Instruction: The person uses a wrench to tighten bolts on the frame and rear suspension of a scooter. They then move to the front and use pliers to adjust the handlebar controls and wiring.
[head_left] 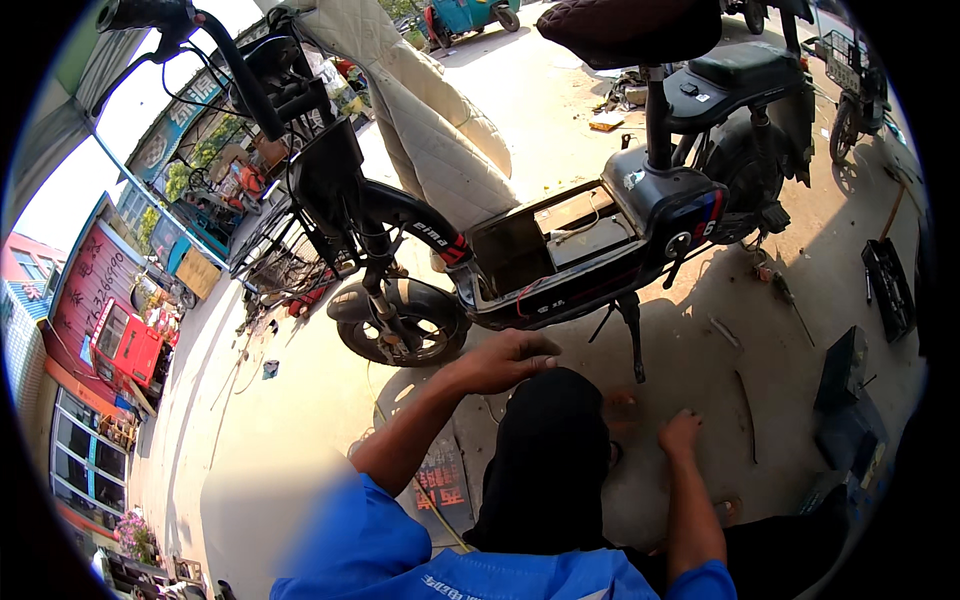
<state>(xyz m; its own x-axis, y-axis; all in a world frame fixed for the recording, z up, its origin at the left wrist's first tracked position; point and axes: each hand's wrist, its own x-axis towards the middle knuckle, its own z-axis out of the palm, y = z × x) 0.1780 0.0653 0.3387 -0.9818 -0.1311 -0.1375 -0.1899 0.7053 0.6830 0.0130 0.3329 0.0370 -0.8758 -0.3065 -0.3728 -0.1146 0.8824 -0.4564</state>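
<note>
- And here, filling the view, the dark electric bike [645,195] is standing on the ground straight ahead of the person, front wheel [400,320] to the left; steadiness, I'm judging, is mattering first, so anyone leaning on it should be checking that the stand [634,340] is bearing firmly.
- Next, the raised black-clad knee [552,415] is sitting close to the frame; keeping it clear of the stand is looking wise.
- The footboard bay [500,252] is gaping open, pale blocks [592,243] lying inside with a light cable [585,229] running across them; careful work there is calling for lifting the cable aside rather than tugging it, and keeping loose metal out.
- Over to the right, a dark box [843,372] and a black tool tray [880,255] are lying within view, handy for picking one tool at a time.
- The left hand [505,362] is hovering by the knee, fingers loosely bent, thumb slightly apart, nothing showing between them; whether it's touching the knee I'm not able to tell.
- The right hand [682,432] is hanging low, fingers curling inward; whether they're pinching anything, I cannot tell.
- Smallest, a thin dark strip [746,415] is lying beyond that hand, worth keeping from underfoot.
</note>
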